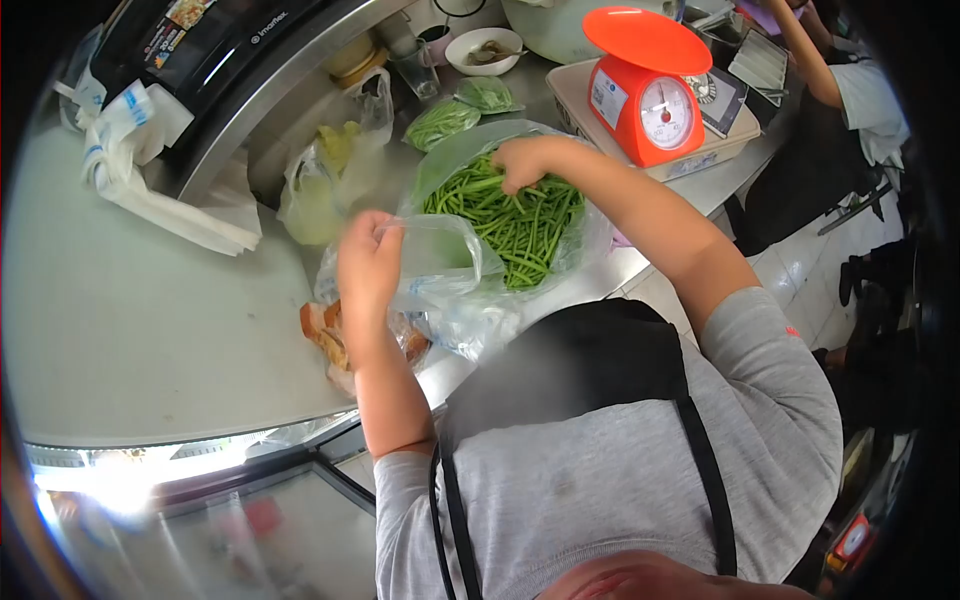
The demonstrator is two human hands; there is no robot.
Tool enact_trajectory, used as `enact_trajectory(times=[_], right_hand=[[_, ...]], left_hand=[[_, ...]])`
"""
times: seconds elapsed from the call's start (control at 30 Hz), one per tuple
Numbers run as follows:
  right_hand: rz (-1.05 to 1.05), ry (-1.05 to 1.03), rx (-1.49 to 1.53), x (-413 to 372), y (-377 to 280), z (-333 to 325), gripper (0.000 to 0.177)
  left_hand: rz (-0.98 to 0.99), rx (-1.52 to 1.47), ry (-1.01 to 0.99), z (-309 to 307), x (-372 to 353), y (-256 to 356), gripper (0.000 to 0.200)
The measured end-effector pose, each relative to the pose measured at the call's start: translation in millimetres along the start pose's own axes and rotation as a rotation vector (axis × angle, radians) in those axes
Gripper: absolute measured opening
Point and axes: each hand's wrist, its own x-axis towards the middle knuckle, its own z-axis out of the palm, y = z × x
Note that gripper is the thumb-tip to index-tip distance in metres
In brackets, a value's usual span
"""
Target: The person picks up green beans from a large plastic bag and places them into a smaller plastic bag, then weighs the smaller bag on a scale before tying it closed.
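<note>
Green beans (515,225) fill a large open plastic bag on the steel counter in front of me. My right hand (530,162) reaches over the bag's far edge, its fingers curled down onto the beans. A clear plastic bag (435,250) hangs open from my left hand (372,255), whose thumb and fingers are closed on its rim. This smaller bag is left of the beans; what it contains, if anything, cannot be made out. Two packed bags of greens (443,122) lie just beyond the beans.
An orange scale (650,90) stands on a pale box at the right. Bread in plastic (325,330) lies near my left forearm. Behind are a white bowl (485,50), a glass (415,72) and a bag with yellowish contents (322,180). Another person's arm (808,60) shows at top right.
</note>
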Motion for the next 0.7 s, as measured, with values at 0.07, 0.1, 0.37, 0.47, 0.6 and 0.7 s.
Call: enact_trajectory(times=[0.07, 0.1, 0.37, 0.47, 0.6, 0.7], right_hand=[[-0.164, 0.134, -0.063, 23, 15, 25, 0.046], [-0.160, 0.215, 0.091, 35, 22, 36, 0.049], [0.127, 0.423, 0.168, 22, -7, 82, 0.072], [0.005, 0.327, 0.005, 4, -23, 81, 0.062], [-0.110, 0.327, 0.126, -8, -10, 62, 0.059], [-0.258, 0.351, 0.201, -15, 0, 40, 0.055]], left_hand=[[0.003, -0.004, -0.005, -2, 0, 0, 0.018], [0.039, -0.016, 0.021, 0, 2, -4, 0.018], [0.037, -0.068, 0.018, 9, -2, -10, 0.019], [0.032, -0.056, -0.028, 13, -3, -3, 0.019], [0.022, -0.072, 0.010, 8, -7, -6, 0.019], [-0.019, -0.161, 0.021, 1, -9, -21, 0.017]])
